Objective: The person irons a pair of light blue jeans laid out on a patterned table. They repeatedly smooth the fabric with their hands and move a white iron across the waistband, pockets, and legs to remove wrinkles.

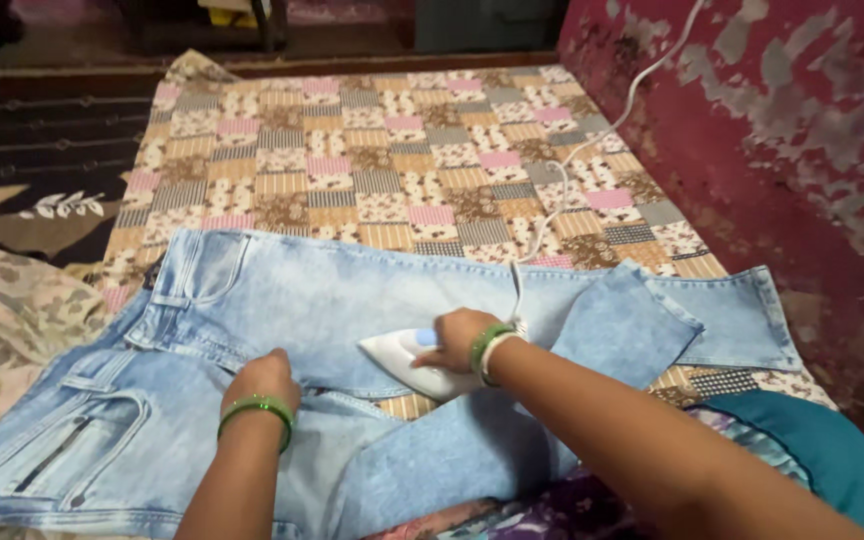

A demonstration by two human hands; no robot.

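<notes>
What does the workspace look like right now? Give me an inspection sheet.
Surface: patchwork quilt spread flat on the floor.
Job's things: light blue jeans lying across the quilt; white and blue iron resting on one leg.
Clutter: teal cloth at the lower right; floral fabric at the left.
Hands: right hand gripping the iron's handle; left hand pressed flat on the jeans.
Cables: white cord running from the iron up along the wall.
Surroundings: peeling red wall at the right; dark patterned rug at the left.
</notes>
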